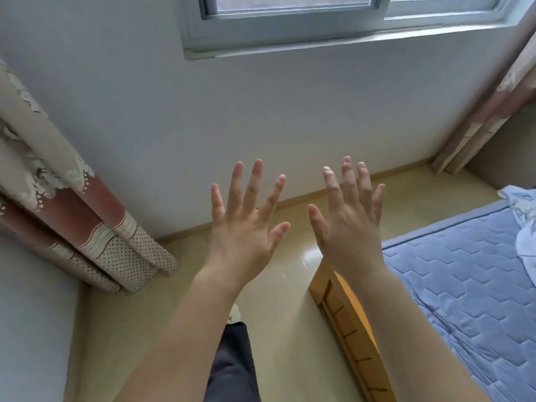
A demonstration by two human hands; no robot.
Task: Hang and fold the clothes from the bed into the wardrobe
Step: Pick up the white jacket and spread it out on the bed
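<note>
My left hand (242, 227) and my right hand (349, 224) are raised side by side in front of me, backs toward the camera, fingers spread and straight, holding nothing. To the right lies the bed with a blue quilted mattress (464, 285) in a wooden frame (345, 323). A pale blue-and-white garment (525, 216) lies crumpled at the mattress's far right edge, partly cut off by the frame. Both hands are well left of it. No wardrobe is in view.
A white wall with a window (290, 21) faces me. Patterned curtains hang at the left (58, 198) and at the right (493, 111). Beige floor tiles (275, 314) run between wall and bed. My dark trouser leg (232, 364) shows below.
</note>
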